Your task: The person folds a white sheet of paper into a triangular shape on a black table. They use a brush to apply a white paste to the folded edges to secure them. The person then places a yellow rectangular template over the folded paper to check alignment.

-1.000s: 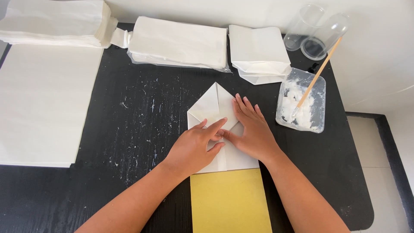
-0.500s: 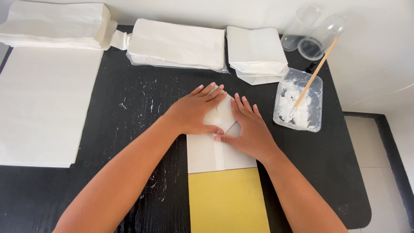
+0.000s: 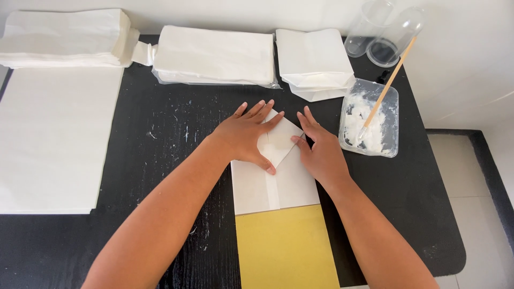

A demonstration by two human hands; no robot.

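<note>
A white folded paper piece lies on the black table, its lower end over a yellow sheet. My left hand lies flat with spread fingers on the upper left of the paper, pressing down a folded triangular flap. My right hand rests flat on the paper's right side, fingertips touching the flap's edge. Neither hand grips anything.
A clear tub of white paste with a wooden stick stands to the right. Two clear cups lie behind it. Stacks of white paper bags line the back; large white sheets lie left.
The pointed top flap has been folded down. My left hand moved up from beside the right hand and now presses flat on the flap; the right hand stayed put.
</note>
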